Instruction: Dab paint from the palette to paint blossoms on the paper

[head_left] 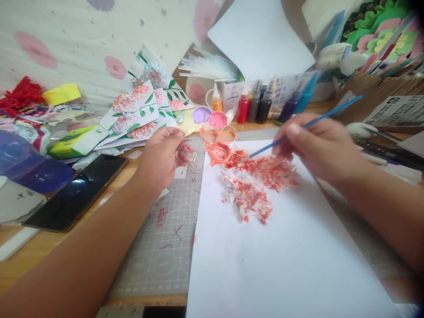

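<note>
My right hand (316,143) is closed around a thin blue paintbrush (334,108), which slants down to the left. Its tip touches, or is just above, the upper of two ragged orange-red and white patches (280,172) on a white sheet of paper (255,265). The lower patch (248,198) is paler; whether the patches are crumpled tissue or thick paint, I cannot tell. Fingers pinched, my left hand (162,154) grips the clear edge of a flower-shaped plastic paint palette (236,136). Purple, pink and orange paint sits in its wells, the nearest beside the upper patch.
Beneath the paper lies a grey cutting mat (155,265). Several paint bottles (243,108) stand behind the palette. Finished-looking flower paintings (132,106) lean at the back left, with a black phone (77,192) nearer. A cardboard box (380,99) stands at the right.
</note>
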A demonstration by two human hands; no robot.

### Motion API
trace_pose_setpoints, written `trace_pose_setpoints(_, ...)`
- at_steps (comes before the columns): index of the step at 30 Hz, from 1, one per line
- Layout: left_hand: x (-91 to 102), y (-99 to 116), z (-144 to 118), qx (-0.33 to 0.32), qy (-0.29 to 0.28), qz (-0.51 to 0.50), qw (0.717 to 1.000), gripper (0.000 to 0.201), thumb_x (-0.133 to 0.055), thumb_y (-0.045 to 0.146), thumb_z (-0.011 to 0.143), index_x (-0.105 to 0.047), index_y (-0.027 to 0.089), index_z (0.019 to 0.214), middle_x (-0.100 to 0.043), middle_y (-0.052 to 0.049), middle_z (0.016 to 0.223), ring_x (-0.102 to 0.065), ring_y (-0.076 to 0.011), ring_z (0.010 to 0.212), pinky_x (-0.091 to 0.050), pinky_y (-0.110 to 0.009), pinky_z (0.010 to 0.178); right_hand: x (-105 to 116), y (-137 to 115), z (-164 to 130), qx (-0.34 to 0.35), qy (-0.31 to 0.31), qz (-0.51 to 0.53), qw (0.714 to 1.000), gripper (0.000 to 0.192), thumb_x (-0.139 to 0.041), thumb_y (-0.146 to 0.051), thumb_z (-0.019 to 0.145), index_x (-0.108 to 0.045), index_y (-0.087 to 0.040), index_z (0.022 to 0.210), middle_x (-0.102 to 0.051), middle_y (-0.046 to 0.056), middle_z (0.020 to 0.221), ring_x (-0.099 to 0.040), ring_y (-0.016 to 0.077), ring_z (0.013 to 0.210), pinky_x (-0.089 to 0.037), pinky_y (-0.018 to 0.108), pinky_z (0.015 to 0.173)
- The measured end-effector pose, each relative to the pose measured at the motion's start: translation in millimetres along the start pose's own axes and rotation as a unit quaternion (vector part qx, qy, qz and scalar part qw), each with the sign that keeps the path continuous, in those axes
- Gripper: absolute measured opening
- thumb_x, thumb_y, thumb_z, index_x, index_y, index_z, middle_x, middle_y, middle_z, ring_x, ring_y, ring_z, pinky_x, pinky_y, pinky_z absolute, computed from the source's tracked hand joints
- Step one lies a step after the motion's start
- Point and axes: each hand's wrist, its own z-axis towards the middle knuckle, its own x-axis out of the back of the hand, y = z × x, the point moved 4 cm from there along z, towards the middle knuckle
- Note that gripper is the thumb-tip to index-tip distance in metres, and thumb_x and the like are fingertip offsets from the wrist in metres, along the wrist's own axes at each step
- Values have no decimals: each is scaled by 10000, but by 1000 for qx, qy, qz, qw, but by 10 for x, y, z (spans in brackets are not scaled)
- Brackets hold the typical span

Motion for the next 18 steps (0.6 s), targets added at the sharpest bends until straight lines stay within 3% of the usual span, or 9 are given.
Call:
trace_pose_setpoints(3, -10, 8, 0, 1, 6, 2, 1000, 152, -508, 121, 875, -489, 192, 742, -570, 47, 479, -483, -72, 362, -370, -162, 374, -11, 31, 16, -18, -19, -16, 1000, 332, -533, -377, 956, -573, -54, 890, -543, -6, 708, -486, -3, 583, -436, 100, 526)
trace_pose_setpoints(7, -6, 10, -1, 0, 8, 0, 1000, 158, -491, 123, 890, -494, 190, 747, -569, 51, 476, -483, -70, 358, -370, -158, 365, 104, 45, 47, 12, 76, -6, 997, 376, -453, -431, 988, -556, -69, 995, -552, 12, 773, -491, 3, 608, -419, 102, 517)
trace_pose_setpoints(9, 0, 5, 2, 1, 7, 0, 1000, 163, -491, 117, 890, -493, 191, 745, -575, 50, 481, -493, -73, 365, -371, -159, 362, 54, 19, 39, 27, 57, -14, 998, 371, -477, -430, 977, -562, -68, 986, -560, 13, 774, -503, 6, 617, -420, 102, 519)
trace_pose_setpoints(13, 16, -1, 22, -2, 13, -8, 1000, 181, -477, 105, 896, -482, 193, 738, -575, 53, 478, -473, -68, 352, -373, -161, 365, -92, -51, -3, 41, -58, -53, 996, 318, -612, -371, 905, -599, -59, 850, -582, 6, 738, -533, 14, 653, -481, 129, 604)
trace_pose_setpoints(18, 19, -9, 43, -5, 7, -20, 1000, 187, -476, 95, 894, -469, 196, 737, -574, 55, 464, -484, -79, 357, -386, -174, 373, 37, -66, 4, 59, 12, -24, 998, 380, -624, -472, 874, -564, -111, 775, -613, 11, 711, -574, 36, 618, -433, 127, 520)
